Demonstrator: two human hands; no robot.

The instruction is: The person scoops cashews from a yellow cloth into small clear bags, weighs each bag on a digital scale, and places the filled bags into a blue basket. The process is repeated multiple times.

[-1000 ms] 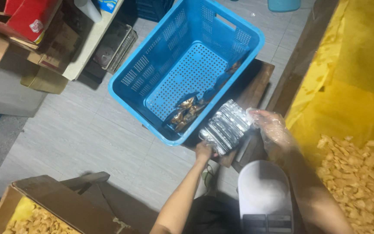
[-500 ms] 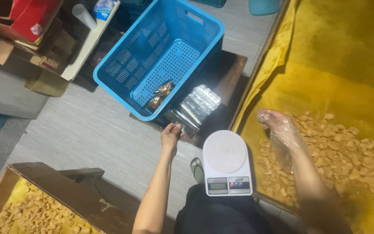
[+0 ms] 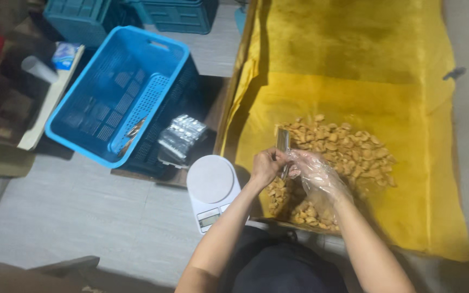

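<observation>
My left hand (image 3: 267, 165) and my right hand (image 3: 310, 168) meet over a pile of pale yellow snack pieces (image 3: 335, 152) on a yellow cloth (image 3: 348, 92). Both hold one thin silvery pouch (image 3: 283, 144) upright between them. The right hand wears a clear plastic glove. A white kitchen scale (image 3: 211, 187) with a round pan lies just left of my left wrist. A stack of silvery pouches (image 3: 180, 138) leans against the blue crate (image 3: 88, 138) further left.
The blue crate holds a few filled packets (image 3: 132, 133). Dark teal crates (image 3: 180, 16) stand behind it. Cardboard boxes and a board with a grey cup (image 3: 36, 68) are at the left. Grey tiled floor (image 3: 71, 211) spreads below.
The view swung right. My left hand left the pouch stack with one pouch and came over the snack pile, where the gloved right hand joined it on the pouch.
</observation>
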